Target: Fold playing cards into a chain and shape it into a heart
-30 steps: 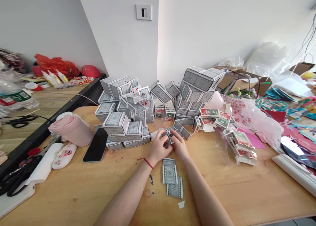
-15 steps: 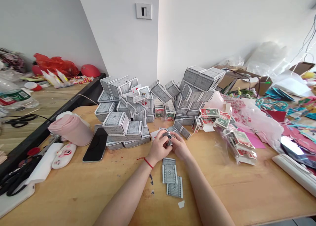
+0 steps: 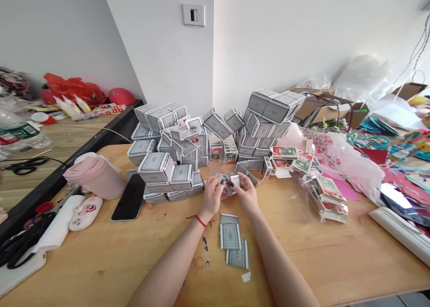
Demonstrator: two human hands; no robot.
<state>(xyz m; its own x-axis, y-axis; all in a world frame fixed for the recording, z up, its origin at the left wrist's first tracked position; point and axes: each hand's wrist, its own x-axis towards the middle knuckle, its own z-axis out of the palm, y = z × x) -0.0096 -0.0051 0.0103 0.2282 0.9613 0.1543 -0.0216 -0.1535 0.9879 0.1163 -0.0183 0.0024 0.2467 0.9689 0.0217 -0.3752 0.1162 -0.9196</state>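
Note:
Over the middle of the desk, my right hand [image 3: 248, 196] pinches a folded playing card [image 3: 235, 180], its pale side showing. My left hand [image 3: 212, 197], with a red string on the wrist, is close beside it. Its fingers are curled together; what they hold, if anything, is too small to make out. Between my forearms lie several grey-backed playing cards [image 3: 230, 236] with folded white edges, partly overlapping. Below them is a small white paper scrap [image 3: 246, 277]. Just beyond my hands, blocks folded from cards [image 3: 181, 177] are stacked, with loose face-up cards [image 3: 193, 125] on top.
More card blocks [image 3: 273, 105] rise at the back right. Card boxes [image 3: 285, 152] and a plastic bag [image 3: 339, 157] lie right of them. A phone [image 3: 128, 198], pink roll [image 3: 96, 175] and computer mouse [image 3: 86, 213] are on the left. A white case [image 3: 399, 235] edges the right side.
My hands have moved slightly apart. The grey-backed folded card between them has turned so a pale side shows in my right hand. The cards on the desk have stayed put.

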